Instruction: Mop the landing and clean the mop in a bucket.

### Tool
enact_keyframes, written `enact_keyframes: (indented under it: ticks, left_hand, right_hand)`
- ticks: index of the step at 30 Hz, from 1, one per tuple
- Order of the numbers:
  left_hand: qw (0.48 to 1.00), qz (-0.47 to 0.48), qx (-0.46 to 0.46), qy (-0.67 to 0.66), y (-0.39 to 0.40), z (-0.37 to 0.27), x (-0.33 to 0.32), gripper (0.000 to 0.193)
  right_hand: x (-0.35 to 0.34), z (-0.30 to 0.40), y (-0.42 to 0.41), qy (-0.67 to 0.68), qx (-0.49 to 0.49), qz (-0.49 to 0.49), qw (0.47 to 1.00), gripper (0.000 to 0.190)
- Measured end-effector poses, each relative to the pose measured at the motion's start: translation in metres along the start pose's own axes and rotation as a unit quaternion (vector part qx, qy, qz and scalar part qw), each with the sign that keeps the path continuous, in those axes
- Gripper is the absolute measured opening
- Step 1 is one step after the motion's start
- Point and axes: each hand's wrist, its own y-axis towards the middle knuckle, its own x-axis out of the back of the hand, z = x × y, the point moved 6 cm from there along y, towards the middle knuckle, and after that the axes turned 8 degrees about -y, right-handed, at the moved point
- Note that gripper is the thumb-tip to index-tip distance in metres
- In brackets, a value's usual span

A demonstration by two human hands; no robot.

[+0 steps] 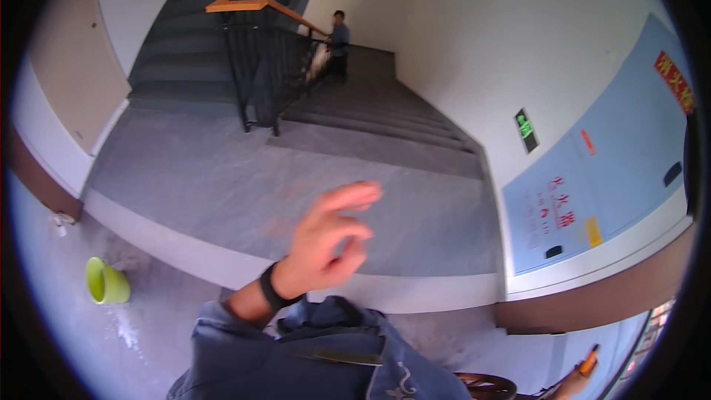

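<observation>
My left hand point(328, 239) is raised in front of my chest, a black band round its wrist. Its fingers are bent and apart, with nothing between them, and it looks blurred. Below it are my dark blue sleeve and jacket point(328, 355). At the lower right edge, what looks to be my right hand point(572, 384) is closed round a small orange object point(589, 362) with a dark tip; most of that arm is hidden. A round brown object point(489, 386), partly cut off, shows between this hand and the jacket.
Ahead, stairs point(189, 72) rise on the left and others point(377, 116) descend beside a black railing with a wooden handrail point(239, 5). A person point(339, 44) stands on the descending stairs. A green bucket point(108, 283) is on the floor, lower left. Blue cabinet doors point(611, 161) line the right wall.
</observation>
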Motion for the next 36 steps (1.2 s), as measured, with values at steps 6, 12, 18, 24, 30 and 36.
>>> enact_keyframes:
  ticks: [6, 12, 18, 24, 30, 36]
  left_hand:
    - [0.861, 0.399, 0.285, 0.135, -0.173, 0.127, -0.075, 0.007]
    - [0.773, 0.478, 0.412, -0.059, -0.303, 0.147, -0.112, 0.019]
    - [0.768, 0.502, 0.389, 0.081, -0.296, 0.164, -0.108, 0.023]
    - [0.766, 0.51, 0.39, 0.027, -0.302, 0.159, -0.107, 0.029]
    - [0.797, 0.355, 0.481, -0.082, -0.216, 0.159, -0.091, 0.05]
    - [0.939, 0.037, 0.234, -0.25, -0.033, 0.072, -0.019, 0.065]
  right_hand:
    - [0.096, 0.027, -0.008, -0.036, 0.074, -0.109, 0.991, 0.028]
    - [0.097, 0.037, -0.007, -0.007, 0.037, -0.086, 0.996, 0.03]
    - [0.096, 0.037, -0.013, -0.015, -0.028, -0.042, 0.999, 0.044]
    - [0.069, 0.017, -0.017, 0.072, -0.052, -0.02, 0.996, 0.028]
    - [0.054, -0.005, -0.019, 0.053, -0.011, -0.027, 0.998, 0.03]
    - [0.057, -0.01, -0.017, 0.045, 0.02, -0.052, 0.997, 0.015]
